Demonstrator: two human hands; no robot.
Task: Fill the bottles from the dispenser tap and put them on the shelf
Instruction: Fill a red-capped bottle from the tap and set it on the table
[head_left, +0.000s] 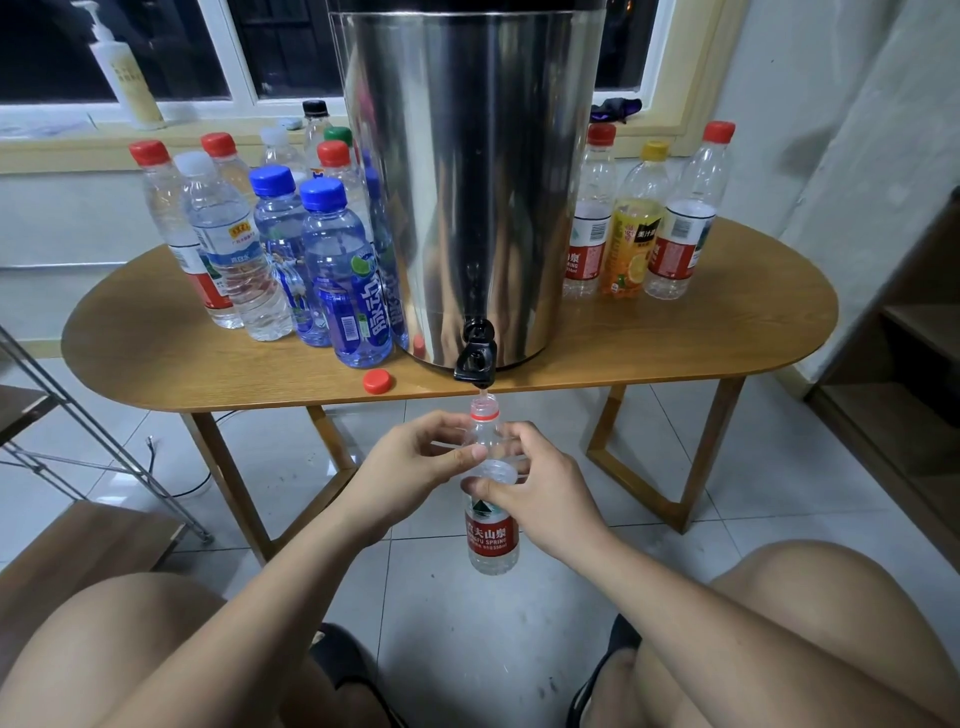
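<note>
Knees: the person's bare knees (810, 613) fill the bottom corners, with dark shoes (613, 660) on the tiled floor (426, 587) between them.
Left hand: the left hand (415, 457) has its fingers curled round the shoulder of the bottle, with the thumb across the front.
Right hand: the right hand (545, 493) grips the same bottle just above the label, thumb in front and fingers wrapped behind.
Bottle: a clear bottle (491, 543) with a red label is held upright in front of the table edge, off the floor. Its open mouth sits directly under the tap spout. How much water it holds cannot be told.
Tap: the black tap (475, 358) juts from the base of the dispenser and overhangs the table's front edge.
Dispenser: a tall steel dispenser (467, 182) stands mid-table.
Loose cap: a red cap (378, 382) lies near the table's front edge, left of the tap.
Left group: a crowd of capped bottles (291, 249) stands just left of the dispenser, with red, blue, white, green and black caps.
Right group: three capped bottles (639, 223) stand right of the dispenser, an orange one with a yellow cap between two red-capped ones.
Table: an oval wooden table (727, 332) carries all of these.
Sides: a metal rack (104, 447) stands at the left and a wooden shelf unit (909, 338) at the right.
</note>
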